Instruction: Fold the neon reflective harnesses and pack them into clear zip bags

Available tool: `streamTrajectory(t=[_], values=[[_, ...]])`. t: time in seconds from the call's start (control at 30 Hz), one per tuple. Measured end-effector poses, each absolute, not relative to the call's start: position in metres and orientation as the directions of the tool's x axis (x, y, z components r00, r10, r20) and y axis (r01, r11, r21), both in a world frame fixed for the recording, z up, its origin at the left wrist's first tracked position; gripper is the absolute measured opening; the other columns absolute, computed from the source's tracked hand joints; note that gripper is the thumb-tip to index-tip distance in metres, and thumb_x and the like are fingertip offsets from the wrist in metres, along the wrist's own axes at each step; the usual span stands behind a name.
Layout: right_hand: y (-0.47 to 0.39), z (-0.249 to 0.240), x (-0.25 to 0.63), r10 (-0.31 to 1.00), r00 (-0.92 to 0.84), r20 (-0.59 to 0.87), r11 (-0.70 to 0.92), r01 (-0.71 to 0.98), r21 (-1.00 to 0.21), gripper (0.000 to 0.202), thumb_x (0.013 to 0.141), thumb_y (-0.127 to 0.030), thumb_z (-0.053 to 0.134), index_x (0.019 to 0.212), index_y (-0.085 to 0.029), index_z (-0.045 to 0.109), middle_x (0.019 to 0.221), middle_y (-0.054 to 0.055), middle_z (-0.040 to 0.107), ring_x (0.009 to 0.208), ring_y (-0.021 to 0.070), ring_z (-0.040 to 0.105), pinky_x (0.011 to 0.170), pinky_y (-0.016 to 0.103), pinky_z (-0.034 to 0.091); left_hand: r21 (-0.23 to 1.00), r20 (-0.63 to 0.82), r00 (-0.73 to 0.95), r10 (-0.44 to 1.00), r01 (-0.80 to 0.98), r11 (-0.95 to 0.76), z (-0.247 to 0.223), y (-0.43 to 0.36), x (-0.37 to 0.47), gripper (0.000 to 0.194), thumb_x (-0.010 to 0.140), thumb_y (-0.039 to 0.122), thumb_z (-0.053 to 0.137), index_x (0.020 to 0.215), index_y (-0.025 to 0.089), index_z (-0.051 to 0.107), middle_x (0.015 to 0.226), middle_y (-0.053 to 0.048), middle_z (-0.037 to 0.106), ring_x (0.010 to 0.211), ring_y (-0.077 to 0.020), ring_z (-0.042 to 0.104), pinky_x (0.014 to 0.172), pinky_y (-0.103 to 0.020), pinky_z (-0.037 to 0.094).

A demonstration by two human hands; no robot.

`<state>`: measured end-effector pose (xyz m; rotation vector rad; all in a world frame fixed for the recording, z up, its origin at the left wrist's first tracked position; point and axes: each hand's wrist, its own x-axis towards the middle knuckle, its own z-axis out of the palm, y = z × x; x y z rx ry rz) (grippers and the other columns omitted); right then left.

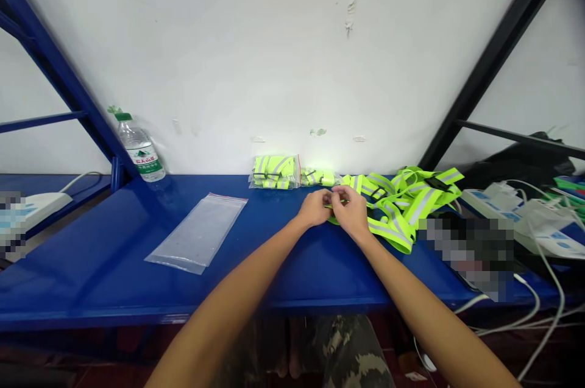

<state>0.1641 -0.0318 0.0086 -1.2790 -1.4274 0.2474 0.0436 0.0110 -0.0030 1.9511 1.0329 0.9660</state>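
My left hand (315, 207) and my right hand (350, 210) meet over the blue table, their fingertips close together. Both are closed, and a bit of neon-yellow strap shows between and just below them. It looks like part of the reflective strap vest (397, 220), which lies in a loose tangle of yellow bands with silver stripes and black buckles, right of my right hand. What exactly the fingertips pinch is partly hidden. Behind my hands, by the wall, lie a clear bag with a folded reflective vest (275, 171) and a second bagged one (319, 177).
Flat clear zip bags (201, 232) lie on the blue table (114, 260) to the left. A water bottle (144, 153) leans by the wall at the back left. A pixelated dark object (475, 254), power strips (543, 217) and white cables (553, 272) sit on the right.
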Motion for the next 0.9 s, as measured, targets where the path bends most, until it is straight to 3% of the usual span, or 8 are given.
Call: streamTrajectory(t=[0.2, 0.37, 0.47, 0.53, 0.63, 0.73, 0.8, 0.9], values=[[-0.044, 0.014, 0.161, 0.737, 0.146, 0.66, 0.45, 0.624, -0.639, 0.022, 0.084, -0.029, 0.051, 0.096, -0.018, 0.065, 0.086, 0.006, 0.069, 0.077, 0.0198, 0.064, 0.076, 0.034, 0.051, 0.916, 0.254, 0.119, 0.96, 0.289, -0.278, 0.003, 0.022, -0.014, 0.029, 0.055, 0.012, 0.069, 0.083, 0.015, 0.069, 0.072, -0.001, 0.064, 0.063, -0.0132, 0.058, 0.066, -0.026, 0.049], [-0.051, 0.015, 0.156, 0.829, 0.012, 0.559, 0.399, 0.687, -0.608, 0.05, 0.083, -0.045, 0.057, 0.125, -0.018, 0.052, 0.091, 0.006, 0.069, 0.085, 0.024, 0.065, 0.077, 0.037, 0.049, 0.991, 0.116, -0.069, 0.991, 0.077, -0.111, 0.008, 0.028, -0.046, 0.027, 0.063, 0.011, 0.056, 0.088, 0.012, 0.065, 0.068, -0.002, 0.064, 0.057, -0.0127, 0.06, 0.058, -0.026, 0.051], [-0.052, 0.011, 0.156, 0.85, -0.177, 0.495, 0.434, 0.769, -0.469, 0.056, 0.074, -0.049, 0.068, 0.122, -0.022, 0.056, 0.097, 0.007, 0.07, 0.09, 0.028, 0.065, 0.078, 0.04, 0.047, 0.997, 0.053, -0.148, 0.988, -0.047, -0.061, 0.01, 0.03, -0.052, 0.033, 0.064, 0.014, 0.056, 0.096, 0.012, 0.064, 0.069, -0.002, 0.065, 0.056, -0.013, 0.062, 0.056, -0.026, 0.052], [-0.049, 0.008, 0.159, 0.862, -0.24, 0.446, 0.438, 0.794, -0.421, 0.04, 0.072, -0.038, 0.068, 0.109, -0.023, 0.062, 0.088, 0.005, 0.069, 0.081, 0.0259, 0.064, 0.074, 0.037, 0.046, 0.994, 0.034, -0.214, 0.976, -0.096, -0.056, 0.011, 0.033, -0.057, 0.035, 0.064, 0.014, 0.059, 0.099, 0.012, 0.062, 0.07, -0.001, 0.065, 0.055, -0.0118, 0.062, 0.054, -0.024, 0.05], [-0.041, 0.004, 0.165, 0.878, -0.106, 0.466, 0.368, 0.772, -0.519, 0.017, 0.072, -0.022, 0.059, 0.089, -0.022, 0.063, 0.071, 0.001, 0.063, 0.065, 0.0197, 0.059, 0.063, 0.031, 0.042, 0.993, 0.017, -0.307, 0.952, -0.11, -0.053, 0.014, 0.036, -0.067, 0.033, 0.065, 0.016, 0.063, 0.098, 0.012, 0.063, 0.068, -0.001, 0.064, 0.051, -0.0104, 0.059, 0.049, -0.021, 0.044], [-0.031, 0.002, 0.172, 0.82, 0.14, 0.555, 0.352, 0.641, -0.682, 0.017, 0.074, -0.024, 0.056, 0.09, -0.02, 0.061, 0.066, -0.001, 0.057, 0.061, 0.0172, 0.055, 0.061, 0.029, 0.042, 0.993, 0.067, -0.391, 0.918, -0.059, -0.098, 0.018, 0.035, -0.073, 0.033, 0.066, 0.017, 0.068, 0.098, 0.013, 0.063, 0.077, -0.003, 0.065, 0.054, -0.0097, 0.058, 0.052, -0.021, 0.044], [-0.028, 0.002, 0.174, 0.774, 0.247, 0.583, 0.367, 0.576, -0.73, 0.021, 0.074, -0.028, 0.059, 0.093, -0.02, 0.061, 0.068, -0.001, 0.057, 0.063, 0.0176, 0.057, 0.065, 0.03, 0.046, 0.986, 0.15, -0.45, 0.88, 0.004, -0.166, 0.021, 0.031, -0.073, 0.034, 0.068, 0.019, 0.07, 0.101, 0.016, 0.063, 0.092, -0.005, 0.066, 0.063, -0.0094, 0.059, 0.06, -0.021, 0.047], [-0.029, 0.003, 0.176, 0.728, 0.269, 0.631, 0.402, 0.578, -0.71, 0.021, 0.073, -0.027, 0.059, 0.092, -0.019, 0.062, 0.079, 0.003, 0.063, 0.075, 0.0204, 0.062, 0.076, 0.034, 0.05, 0.934, 0.358, -0.501, 0.788, 0.178, -0.311, 0.027, 0.024, -0.07, 0.031, 0.078, 0.029, 0.067, 0.107, 0.02, 0.062, 0.106, -0.006, 0.064, 0.075, -0.0111, 0.062, 0.07, -0.022, 0.049]])
